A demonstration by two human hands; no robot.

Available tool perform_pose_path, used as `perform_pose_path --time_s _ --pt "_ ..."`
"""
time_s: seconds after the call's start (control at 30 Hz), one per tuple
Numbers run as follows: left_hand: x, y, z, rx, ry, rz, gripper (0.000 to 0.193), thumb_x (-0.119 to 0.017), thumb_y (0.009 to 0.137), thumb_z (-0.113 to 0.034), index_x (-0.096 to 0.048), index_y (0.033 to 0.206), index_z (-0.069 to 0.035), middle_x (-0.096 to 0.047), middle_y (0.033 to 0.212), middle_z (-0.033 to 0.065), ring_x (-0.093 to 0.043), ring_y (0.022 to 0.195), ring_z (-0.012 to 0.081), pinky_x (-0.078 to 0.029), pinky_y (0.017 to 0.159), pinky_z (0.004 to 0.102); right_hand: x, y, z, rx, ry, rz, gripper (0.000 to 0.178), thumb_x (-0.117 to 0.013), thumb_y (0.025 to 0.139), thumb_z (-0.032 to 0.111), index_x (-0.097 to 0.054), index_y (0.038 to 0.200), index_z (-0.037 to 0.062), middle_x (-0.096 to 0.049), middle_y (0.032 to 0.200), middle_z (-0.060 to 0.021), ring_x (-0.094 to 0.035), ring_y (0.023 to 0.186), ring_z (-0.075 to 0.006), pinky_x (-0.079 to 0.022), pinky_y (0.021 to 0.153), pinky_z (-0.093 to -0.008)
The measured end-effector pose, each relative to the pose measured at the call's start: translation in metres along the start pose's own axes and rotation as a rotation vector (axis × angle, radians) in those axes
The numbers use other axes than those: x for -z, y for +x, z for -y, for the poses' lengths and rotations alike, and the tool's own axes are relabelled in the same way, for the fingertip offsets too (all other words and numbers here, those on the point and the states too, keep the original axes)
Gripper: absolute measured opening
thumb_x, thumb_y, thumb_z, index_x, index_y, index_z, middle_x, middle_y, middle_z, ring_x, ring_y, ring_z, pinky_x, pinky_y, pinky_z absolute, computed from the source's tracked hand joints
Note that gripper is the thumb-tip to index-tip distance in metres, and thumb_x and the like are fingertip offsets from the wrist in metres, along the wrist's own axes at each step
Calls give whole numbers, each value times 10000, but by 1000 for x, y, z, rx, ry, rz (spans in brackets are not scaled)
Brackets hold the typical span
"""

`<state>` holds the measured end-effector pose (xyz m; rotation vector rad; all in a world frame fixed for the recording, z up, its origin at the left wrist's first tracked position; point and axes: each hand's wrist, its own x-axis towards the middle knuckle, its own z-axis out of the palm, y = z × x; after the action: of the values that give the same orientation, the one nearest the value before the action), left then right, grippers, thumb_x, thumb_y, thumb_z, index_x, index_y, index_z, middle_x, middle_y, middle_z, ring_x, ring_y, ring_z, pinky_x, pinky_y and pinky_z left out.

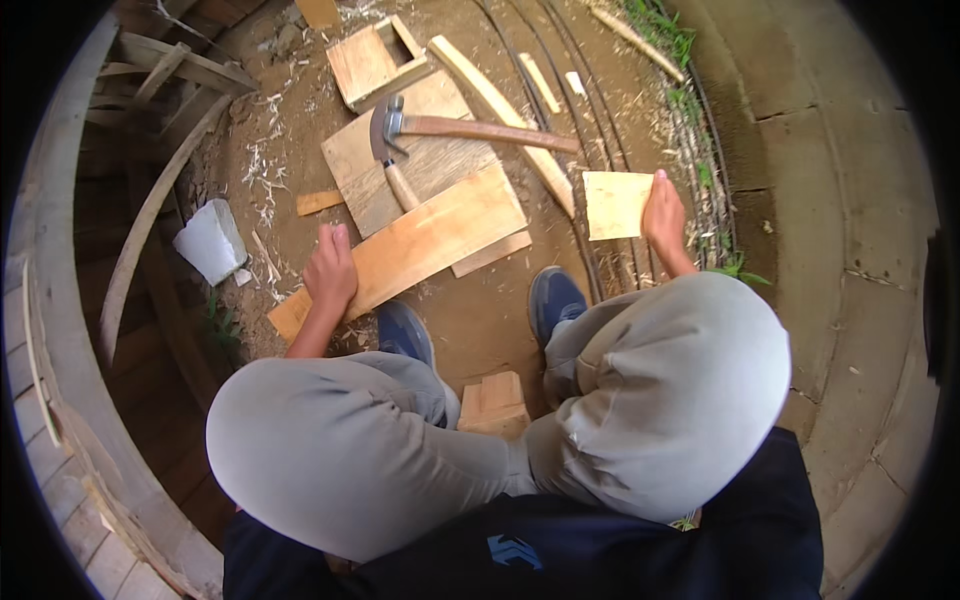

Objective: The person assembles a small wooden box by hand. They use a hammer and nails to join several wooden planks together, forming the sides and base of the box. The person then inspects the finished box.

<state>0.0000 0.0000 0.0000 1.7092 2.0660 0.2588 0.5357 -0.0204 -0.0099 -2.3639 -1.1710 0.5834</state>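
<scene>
My left hand (pixel 330 268) is closed around the left part of a long, pale wooden board (pixel 435 237), which slants up to the right over other boards. Out to the right, my right hand (pixel 665 218) grips a short, squarish wooden piece (pixel 615 205) by its right edge, above the ground. Beyond the long board lies a claw hammer (pixel 480 130), its wooden handle pointing right. Beside its head is a tool with a dark curved blade (pixel 379 135) and a wooden handle, whose lower end the long board hides. Both rest on a wide wooden board (pixel 365 175).
Further off stands a small wooden box frame (pixel 375 62), with a long wood strip (pixel 500 105) beside it. A whitish stone block (pixel 211 242) sits at left. Dark hoses (pixel 600 100) and shavings cross the dirt. A wood block (pixel 494 402) lies between my feet.
</scene>
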Motion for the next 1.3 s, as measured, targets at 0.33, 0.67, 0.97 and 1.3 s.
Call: perform_pose_path --time_s 0.33,0.67,0.97,1.3 --pt "19 -50 34 -146 -64 139 401 -455 1057 -396 -606 919 -51 -641 872 265 -595 831 516 -428 674 555 94 9 60 -653 1146 1325 212 -447 1080 268 -549 1069 83 -429 699 31 -369 447 -19 -297 329 -177" --pt "12 -51 43 -472 -269 187 240 -649 972 -262 -665 917 -29 -666 780 157 -634 662 289 -486 620 432 93 1 136 -669 1226 1464 236 -400 1087 261 -500 1123 51 -493 837 -35 -426 546 -27 -350 379 -153" --pt "132 27 -80 -520 -371 165 252 -759 894 -286 -717 1016 -70 -625 662 47 -546 583 117 -438 567 301 113 -16 252 -612 789 1531 241 -378 1101 312 -479 1009 113 -501 817 -23 -425 539 -12 -313 355 -131" --pt "92 20 -108 -456 -983 388 382 -736 959 -285 -654 1213 -12 -714 1060 66 -656 910 129 -542 786 299 -33 -67 302 -214 377 1520 318 -497 1057 370 -522 1228 103 -581 847 -23 -577 621 -88 -507 504 -236"
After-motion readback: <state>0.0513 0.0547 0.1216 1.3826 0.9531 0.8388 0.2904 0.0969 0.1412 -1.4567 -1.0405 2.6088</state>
